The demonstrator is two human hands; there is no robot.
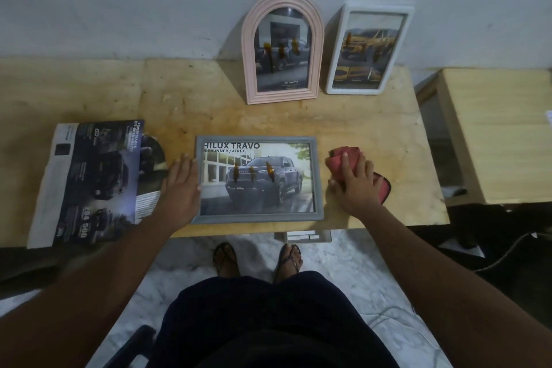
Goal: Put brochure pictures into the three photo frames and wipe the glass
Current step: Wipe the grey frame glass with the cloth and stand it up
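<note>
- Head view, centre of frame: the grey frame [257,139] lies flat on the table [373,128] with a truck picture already behind its glass. Its lower border sits close to the table's near edge.
- Head view, upper centre: the pink arched frame [282,96] and the white frame [354,89] stand propped against the wall, both filled.
- Head view, left: the brochure [92,182] lies open beside the left hand [182,185]. That hand is laid flat, fingers straight, touching the grey frame's left border without clasping it.
- Head view, right of centre: the red cloth [343,155] is gripped by the right hand [355,185], fingers bent over the bunched fabric, just beside the grey frame.
- Stage judged: the last glass is about to be wiped.
- Risk: the frame is only steadied, not clamped, so a firm stroke could slide it off the near edge.
- Risk: a wide sweep upward could topple the propped frames.
- Orange marks show on all three glasses; whether they are smears or reflections cannot be told.
</note>
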